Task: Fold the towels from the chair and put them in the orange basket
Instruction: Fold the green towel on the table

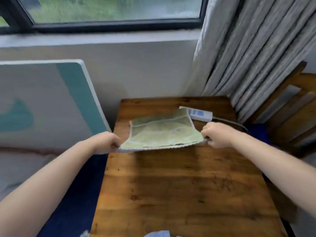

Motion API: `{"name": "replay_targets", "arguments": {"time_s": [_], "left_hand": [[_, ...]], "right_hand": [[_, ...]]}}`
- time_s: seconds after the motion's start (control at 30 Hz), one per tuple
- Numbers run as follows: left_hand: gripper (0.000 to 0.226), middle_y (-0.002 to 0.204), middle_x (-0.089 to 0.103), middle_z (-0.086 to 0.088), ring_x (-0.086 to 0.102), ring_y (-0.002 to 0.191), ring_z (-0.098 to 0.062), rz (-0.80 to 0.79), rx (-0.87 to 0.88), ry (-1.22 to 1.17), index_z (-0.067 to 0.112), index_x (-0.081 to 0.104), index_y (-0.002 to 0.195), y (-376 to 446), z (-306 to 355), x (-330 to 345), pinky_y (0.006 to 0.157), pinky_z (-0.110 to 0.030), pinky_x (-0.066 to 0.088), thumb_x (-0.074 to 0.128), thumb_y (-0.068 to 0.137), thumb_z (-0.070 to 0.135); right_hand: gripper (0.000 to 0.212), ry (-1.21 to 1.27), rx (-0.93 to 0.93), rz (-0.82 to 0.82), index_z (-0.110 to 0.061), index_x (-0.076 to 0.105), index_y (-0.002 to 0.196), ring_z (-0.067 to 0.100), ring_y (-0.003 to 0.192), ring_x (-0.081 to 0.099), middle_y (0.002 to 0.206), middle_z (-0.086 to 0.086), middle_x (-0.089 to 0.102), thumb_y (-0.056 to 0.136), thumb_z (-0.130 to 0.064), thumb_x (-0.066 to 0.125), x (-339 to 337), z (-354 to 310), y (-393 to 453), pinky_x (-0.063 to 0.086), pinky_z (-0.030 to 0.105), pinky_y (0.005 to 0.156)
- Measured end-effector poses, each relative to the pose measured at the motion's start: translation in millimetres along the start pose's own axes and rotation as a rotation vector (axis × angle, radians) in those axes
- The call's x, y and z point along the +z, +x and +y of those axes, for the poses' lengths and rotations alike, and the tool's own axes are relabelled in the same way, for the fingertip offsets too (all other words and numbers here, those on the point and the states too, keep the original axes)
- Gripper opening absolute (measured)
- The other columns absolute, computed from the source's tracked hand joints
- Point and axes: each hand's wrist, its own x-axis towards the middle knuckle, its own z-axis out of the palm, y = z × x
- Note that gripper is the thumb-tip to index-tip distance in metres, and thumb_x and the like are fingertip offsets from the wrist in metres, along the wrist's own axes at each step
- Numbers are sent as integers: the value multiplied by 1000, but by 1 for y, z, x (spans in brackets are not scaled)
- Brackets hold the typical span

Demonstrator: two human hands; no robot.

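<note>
A green towel (161, 132) is in the middle of the frame, held over a brown wooden counter (179, 194). The left hand (109, 142) is closed on the near left corner of the towel. The right hand (215, 134) is closed on the near right corner. Both hands pinch the front edge, and the towel is stretched flat between them. The far edge of the towel points up and away toward the wall. The towel has thin dark lines and pale edges. Whether its far part touches the counter cannot be told.

Just behind the towel, right of the middle, a white power strip (201, 114) lies on the counter. A black cord (229, 123) runs from it toward the right. The towel's far right corner hides a bit of the strip.

At the far right of the frame stands a wooden chair (290, 110). A gray curtain (253, 48) hangs in the upper right. A window (111, 12) with a dark frame fills the top. At the left, a gray and teal board (51, 100) leans by the wall. At the very bottom edge, near the middle, a small bit of blue and white cloth (158, 234) shows on the counter. The picture is a bit blurry.
</note>
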Motion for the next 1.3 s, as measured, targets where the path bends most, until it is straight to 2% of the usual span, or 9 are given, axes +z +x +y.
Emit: {"name": "replay_targets", "arguments": {"time_s": [0.13, 0.27, 0.37, 0.47, 0.8, 0.9, 1.03, 1.1, 1.3], "left_hand": [[22, 103, 63, -5, 47, 84, -13, -354, -28, 48, 9, 65, 106, 0, 27, 59, 75, -27, 42, 57, 86, 13], [26, 96, 54, -2, 45, 87, -12, -562, -31, -17, 5, 62, 113, -4, 46, 102, 56, -18, 35, 57, 88, 12], [24, 94, 53, -4, 44, 85, -12, -645, -16, -38, 3, 61, 112, -8, 51, 128, 51, -12, 29, 56, 90, 12], [5, 74, 47, 5, 43, 66, -10, -661, -27, -97, 8, 59, 90, -10, 48, 145, 52, -15, 30, 56, 91, 13], [27, 69, 50, 8, 45, 71, -10, -986, -17, -200, 25, 53, 61, -9, 45, 183, 61, -18, 37, 66, 84, 17], [28, 69, 50, 9, 43, 68, -9, -933, -41, -283, 24, 51, 61, -8, 35, 177, 64, -19, 35, 64, 85, 16], [25, 68, 46, 5, 40, 62, -9, -729, -131, -508, 19, 49, 66, 2, 14, 150, 60, -20, 33, 57, 88, 10], [22, 70, 49, 3, 43, 65, -10, -576, -194, -669, 16, 52, 68, 12, 2, 136, 61, -21, 36, 56, 89, 8], [25, 74, 51, -3, 48, 73, -17, 42, -399, -1159, 16, 50, 69, 51, -15, 133, 66, -22, 41, 52, 92, 7]], "right_hand": [[18, 48, 20, -371, -7, 62, 90, 29, 98, 57, 99, 10, 63, 78, -7, 49, 56, -35, -9, 48, 30, 73], [16, 3, -4, -699, -11, 46, 69, 23, 74, 45, 65, 3, 41, 81, 0, 44, 99, -61, -20, 28, 25, 47], [28, 2, 14, -767, -13, 37, 59, 21, 56, 37, 61, 2, 36, 80, 4, 43, 121, -70, -25, 24, 25, 45], [32, 25, 11, -774, -16, 34, 56, 14, 52, 32, 62, 1, 37, 82, 1, 41, 128, -74, -28, 25, 24, 46], [29, 122, -99, -1216, -14, 38, 60, 15, 51, 28, 61, 3, 34, 81, -3, 54, 160, -94, -26, 25, 24, 50], [30, 247, -14, -1136, -17, 41, 57, 12, 54, 34, 62, -1, 40, 80, -8, 58, 150, -84, -20, 28, 24, 51], [8, 452, 167, -758, -5, 57, 72, 16, 67, 44, 69, -1, 48, 80, -8, 58, 122, -52, -3, 30, 25, 53], [13, 547, 273, -582, 1, 62, 88, 18, 74, 47, 79, 4, 52, 81, -8, 56, 112, -37, 11, 32, 27, 54], [13, 739, 475, -86, 2, 64, 90, 22, 78, 47, 84, 11, 56, 83, -5, 55, 106, -11, 48, 32, 28, 64]]}}
